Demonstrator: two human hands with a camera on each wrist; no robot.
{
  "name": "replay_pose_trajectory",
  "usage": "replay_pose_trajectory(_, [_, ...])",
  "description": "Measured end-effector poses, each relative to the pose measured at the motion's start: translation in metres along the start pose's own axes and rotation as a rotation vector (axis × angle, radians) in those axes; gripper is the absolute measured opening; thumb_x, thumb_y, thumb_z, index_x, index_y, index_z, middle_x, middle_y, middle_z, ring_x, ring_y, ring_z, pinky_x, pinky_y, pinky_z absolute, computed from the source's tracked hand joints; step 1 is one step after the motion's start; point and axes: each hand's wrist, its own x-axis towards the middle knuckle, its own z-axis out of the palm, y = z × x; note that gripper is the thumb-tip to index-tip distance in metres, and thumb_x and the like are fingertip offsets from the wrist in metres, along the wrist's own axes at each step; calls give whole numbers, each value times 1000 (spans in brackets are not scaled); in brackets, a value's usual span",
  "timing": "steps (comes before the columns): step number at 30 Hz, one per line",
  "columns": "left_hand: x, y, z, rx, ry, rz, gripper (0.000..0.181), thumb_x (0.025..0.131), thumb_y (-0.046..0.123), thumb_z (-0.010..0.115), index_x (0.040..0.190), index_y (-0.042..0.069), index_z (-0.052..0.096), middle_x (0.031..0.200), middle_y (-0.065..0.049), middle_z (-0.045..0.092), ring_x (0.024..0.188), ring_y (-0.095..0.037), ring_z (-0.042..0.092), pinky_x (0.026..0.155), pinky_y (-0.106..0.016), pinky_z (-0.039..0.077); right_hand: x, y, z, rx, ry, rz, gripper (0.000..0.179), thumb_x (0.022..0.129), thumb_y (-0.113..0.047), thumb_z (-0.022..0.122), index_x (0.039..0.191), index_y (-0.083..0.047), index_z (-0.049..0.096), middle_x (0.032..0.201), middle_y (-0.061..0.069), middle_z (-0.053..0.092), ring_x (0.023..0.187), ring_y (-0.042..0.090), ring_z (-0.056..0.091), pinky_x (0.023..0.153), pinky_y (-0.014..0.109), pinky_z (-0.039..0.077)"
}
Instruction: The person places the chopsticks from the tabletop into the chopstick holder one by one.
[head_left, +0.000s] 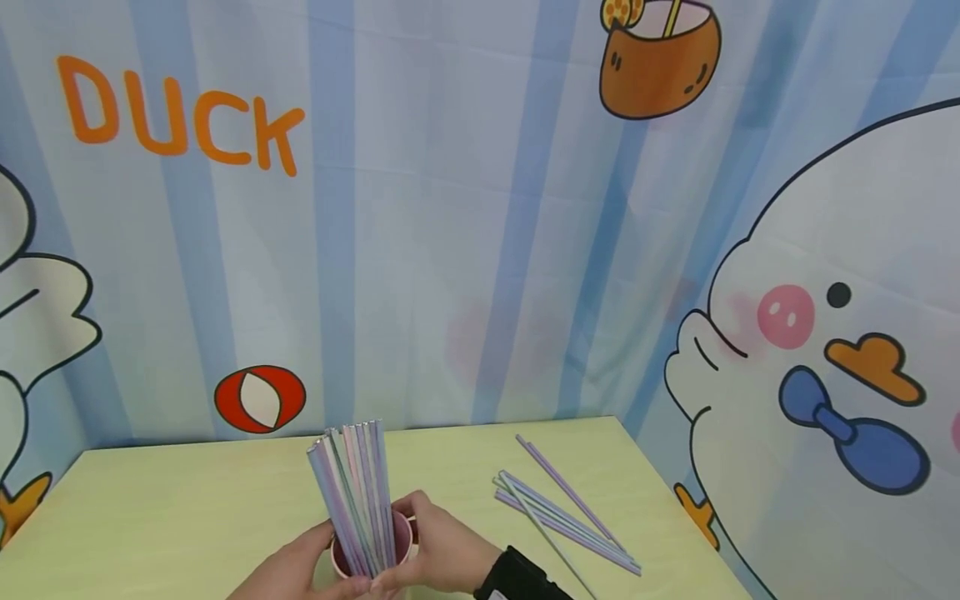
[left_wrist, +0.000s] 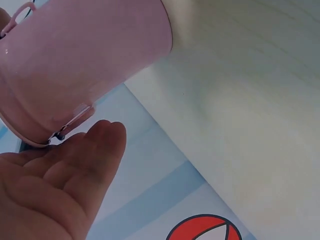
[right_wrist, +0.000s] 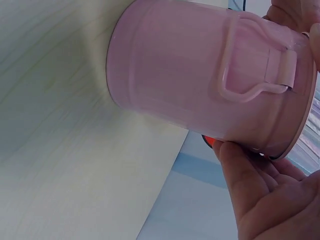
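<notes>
A pink metal bucket (head_left: 403, 537) with small side handles stands upright on the table, seen from the side in the left wrist view. A bundle of shiny pastel drinking straws (head_left: 356, 492) stands in it, leaning a little left. My left hand (head_left: 296, 562) holds the bucket's left side near the rim, its fingers (left_wrist: 102, 145) beside one side handle. On the right side, my right hand (head_left: 446, 546) grips the rim, thumb at the near edge and fingers round the far side. In the right wrist view another loop handle (right_wrist: 232, 65) shows on the bucket's wall.
Several loose straws (head_left: 555, 525) lie crossed on the pale yellow table (head_left: 187, 508), to the right of the bucket. A printed duck curtain (head_left: 442, 250) hangs behind the table's far edge. A black band (head_left: 517, 575) is on my right wrist.
</notes>
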Motion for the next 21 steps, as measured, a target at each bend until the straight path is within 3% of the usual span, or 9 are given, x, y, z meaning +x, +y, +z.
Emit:
replay_pose_trajectory(9, [3,-1,-5,-89,-98,141,66,82,49,58,138,28,29,121,4,48,107,-21,45,86,-60,35,-4,10,2,102,-78,-96,77,73,-32,74,132,-15,27,126,-6,42,112,4,44,90,25,37])
replay_pose_trajectory(14, [6,-2,-3,-170,-126,115,67,82,46,59,139,33,26,125,3,47,110,-22,43,86,-64,31,-4,15,5,144,-94,-134,81,73,-26,74,134,-14,23,132,-3,37,117,6,40,93,26,34])
replay_pose_trajectory(21, [10,-2,-1,-169,-123,111,66,79,48,62,136,32,33,117,4,51,103,-20,48,83,-57,39,-8,20,-8,139,-97,-107,84,74,-28,73,139,-18,20,136,-3,35,119,8,40,94,25,33])
